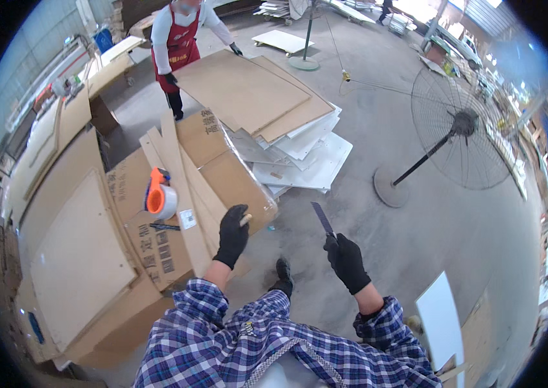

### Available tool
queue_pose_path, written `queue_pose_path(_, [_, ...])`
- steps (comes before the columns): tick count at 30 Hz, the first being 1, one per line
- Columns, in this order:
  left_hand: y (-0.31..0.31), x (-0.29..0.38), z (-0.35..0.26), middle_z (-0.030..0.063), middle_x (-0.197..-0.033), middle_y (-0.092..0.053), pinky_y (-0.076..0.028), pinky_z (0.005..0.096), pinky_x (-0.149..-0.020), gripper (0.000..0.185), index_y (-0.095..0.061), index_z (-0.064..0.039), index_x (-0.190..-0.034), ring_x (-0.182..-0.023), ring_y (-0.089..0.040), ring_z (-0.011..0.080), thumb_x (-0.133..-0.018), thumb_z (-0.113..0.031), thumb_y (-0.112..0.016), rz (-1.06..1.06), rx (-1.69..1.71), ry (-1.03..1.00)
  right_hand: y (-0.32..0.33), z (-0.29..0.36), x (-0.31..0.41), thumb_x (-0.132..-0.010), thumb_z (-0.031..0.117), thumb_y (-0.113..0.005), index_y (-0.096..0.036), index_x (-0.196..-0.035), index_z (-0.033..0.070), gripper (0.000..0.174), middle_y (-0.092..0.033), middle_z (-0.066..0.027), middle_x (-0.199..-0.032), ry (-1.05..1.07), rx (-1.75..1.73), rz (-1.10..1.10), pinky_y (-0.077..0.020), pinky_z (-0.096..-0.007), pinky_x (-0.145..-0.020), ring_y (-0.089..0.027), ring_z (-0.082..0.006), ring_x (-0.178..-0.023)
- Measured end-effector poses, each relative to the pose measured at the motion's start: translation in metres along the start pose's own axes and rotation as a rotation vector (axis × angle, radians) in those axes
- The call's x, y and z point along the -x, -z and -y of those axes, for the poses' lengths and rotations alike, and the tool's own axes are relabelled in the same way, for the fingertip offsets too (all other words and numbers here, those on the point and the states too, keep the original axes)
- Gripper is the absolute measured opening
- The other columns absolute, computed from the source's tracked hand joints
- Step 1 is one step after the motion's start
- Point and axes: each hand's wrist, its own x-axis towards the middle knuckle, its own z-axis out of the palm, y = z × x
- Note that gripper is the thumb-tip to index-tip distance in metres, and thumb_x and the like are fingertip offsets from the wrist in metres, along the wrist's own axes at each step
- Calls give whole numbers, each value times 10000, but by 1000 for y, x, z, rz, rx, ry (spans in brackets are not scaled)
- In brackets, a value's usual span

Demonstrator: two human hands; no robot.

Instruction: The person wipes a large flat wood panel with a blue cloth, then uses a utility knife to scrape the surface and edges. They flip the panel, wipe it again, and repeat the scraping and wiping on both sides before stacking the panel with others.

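My left hand (233,237), in a black glove, hovers by the near end of the long cardboard box (225,179) with its fingers curled. A tan bit shows at the fingertips; whether it is a bare finger or a held piece I cannot tell. My right hand (348,262), gloved in black too, grips a flat, dark, blade-like tool (322,218) that points up and away over the floor. Beside the box lie long thin board strips (177,179), one with a paper label (187,219). An orange tape dispenser (158,194) with clear tape and a dark pen-like item (165,226) rest left of the strips.
A person in a red apron (184,39) holds the far edge of a brown panel (249,89) on a stack of white boards (303,165). A pedestal fan (463,123) stands right. White and brown board pieces (441,315) are at lower right. Large panels (80,262) lie left.
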Motion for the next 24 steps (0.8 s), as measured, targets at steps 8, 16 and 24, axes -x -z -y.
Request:
queue_pose_path(8, [-118,-112,-5,177,-1069,-590,-440,390,-873,266,-570,-22,-1076,-1000,-555,327,-812,-50,-570,-53,130,65,66,-25,-163,-865,189,-567,-545,-869,50,141,-591,-122,-671,86,364,41,-453,-355,-542,-591,-266,-609])
queue_pose_path(16, [-189,-163,12,151,-927,-623,-491,337,-706,277,-548,-59,-1149,-787,-622,259,-882,-127,-523,353,523,787,130,-106,-335,-857,146,-596,-566,-1099,31,269,-535,-9,-633,-376,-468,-59,-438,-261,-459,-542,-135,-539])
queue_pose_path(24, [-235,-235,117,181,-855,-622,-474,394,-689,325,-559,-79,-1149,-735,-616,315,-909,-283,-479,364,25,1065,126,-226,-620,-823,127,-583,-579,-1120,32,312,-611,-95,-769,-317,-75,-66,-512,-322,-563,-616,-216,-634])
